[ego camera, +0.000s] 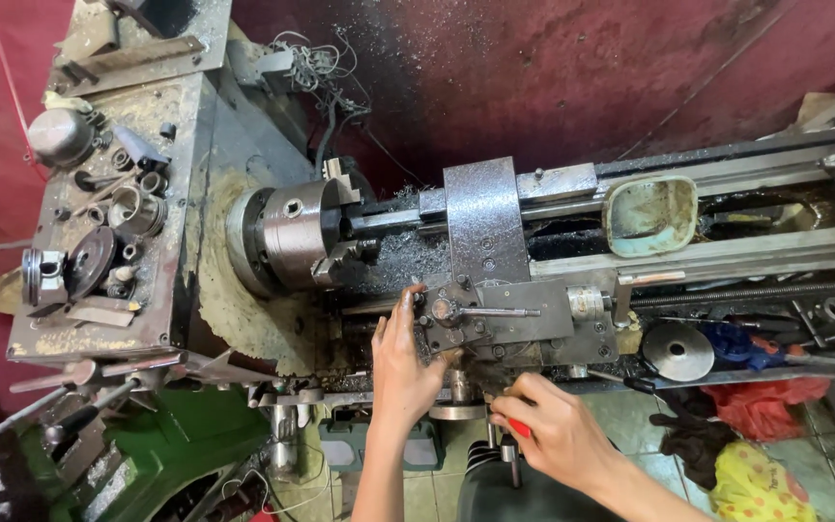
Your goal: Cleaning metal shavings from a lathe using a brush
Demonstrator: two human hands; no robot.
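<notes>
Tool post [448, 314] on the lathe carriage sits straight ahead of me, its handle running off to the right. Nearest me, my right hand [558, 430] is closed around a small red-handled tool [518, 427], just below and right of the post. My left hand [403, 362] rests open against the post's left side, fingers spread. Beyond, the chuck [297, 235] lies farther left.

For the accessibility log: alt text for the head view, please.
Seen from above, a left hand rests on a metal lathe's tool post while the right hand holds a red-handled tool just below; the chuck sits left.
</notes>
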